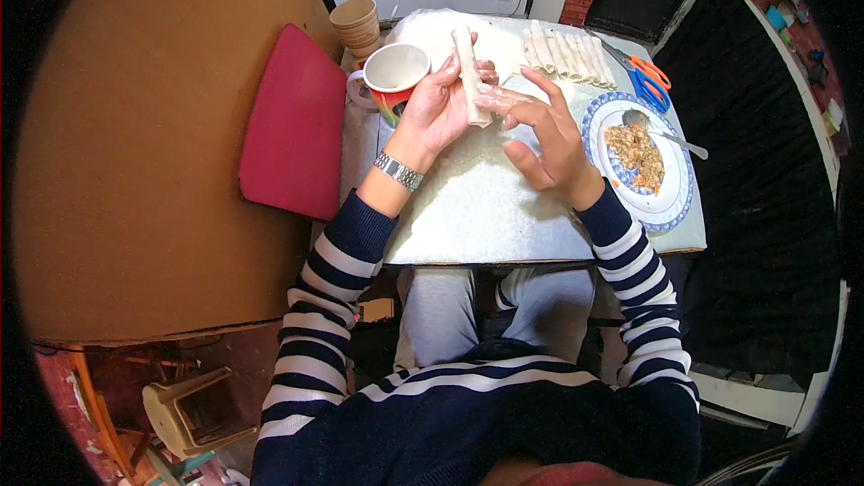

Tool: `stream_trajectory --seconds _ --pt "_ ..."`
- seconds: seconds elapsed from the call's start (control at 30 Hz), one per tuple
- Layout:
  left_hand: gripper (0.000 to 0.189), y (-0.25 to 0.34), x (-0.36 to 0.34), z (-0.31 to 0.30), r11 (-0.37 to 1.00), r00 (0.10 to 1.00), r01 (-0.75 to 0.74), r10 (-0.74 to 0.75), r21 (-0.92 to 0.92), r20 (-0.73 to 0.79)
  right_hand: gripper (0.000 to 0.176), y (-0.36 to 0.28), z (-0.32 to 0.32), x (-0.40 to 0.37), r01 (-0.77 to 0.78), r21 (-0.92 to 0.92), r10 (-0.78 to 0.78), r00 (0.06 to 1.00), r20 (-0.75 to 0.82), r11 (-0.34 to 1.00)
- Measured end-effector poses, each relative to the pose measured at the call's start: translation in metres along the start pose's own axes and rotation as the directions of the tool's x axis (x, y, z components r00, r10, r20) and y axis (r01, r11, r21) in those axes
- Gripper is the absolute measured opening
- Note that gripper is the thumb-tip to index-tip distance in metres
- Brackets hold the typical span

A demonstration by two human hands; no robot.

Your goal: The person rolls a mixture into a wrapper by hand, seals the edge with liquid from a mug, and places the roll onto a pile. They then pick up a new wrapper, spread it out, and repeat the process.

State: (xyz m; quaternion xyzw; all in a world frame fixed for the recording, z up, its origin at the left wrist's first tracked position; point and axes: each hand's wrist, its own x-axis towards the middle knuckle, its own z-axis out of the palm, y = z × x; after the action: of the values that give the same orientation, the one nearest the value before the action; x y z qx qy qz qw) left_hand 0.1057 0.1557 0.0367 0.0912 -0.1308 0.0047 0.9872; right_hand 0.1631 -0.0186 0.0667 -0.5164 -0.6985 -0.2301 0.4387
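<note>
Roll, long axis pointing away, gripped by left hand; right hand open.

Head cam, looks fwd & down, close over table (fisheye, dark edges).

navy/white striped sweater sleeves, silver metal watch on left wrist, grey trousers
</note>
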Motion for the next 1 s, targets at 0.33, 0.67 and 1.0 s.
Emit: stream_trajectory --seconds 0.33,0.67,1.0 --pt "0.035 0.004 0.003 -0.013 0.997 0.997 0.054 -0.05 -0.061 0.066 0.03 -0.005 0.013 -0.003 0.031 0.045 -0.036 0.993 0.115 0.999" --pt "0.036 0.002 -0.001 -0.004 0.998 0.999 0.028 -0.03 0.05 0.04 0.028 -0.008 0.007 -0.005 0.044 -0.101 -0.041 0.999 0.026 0.994" --pt "0.035 0.001 0.001 -0.003 0.998 0.995 0.042 -0.046 0.047 0.093 0.033 -0.002 0.008 -0.01 0.083 -0.057 -0.082 0.996 0.026 0.995"
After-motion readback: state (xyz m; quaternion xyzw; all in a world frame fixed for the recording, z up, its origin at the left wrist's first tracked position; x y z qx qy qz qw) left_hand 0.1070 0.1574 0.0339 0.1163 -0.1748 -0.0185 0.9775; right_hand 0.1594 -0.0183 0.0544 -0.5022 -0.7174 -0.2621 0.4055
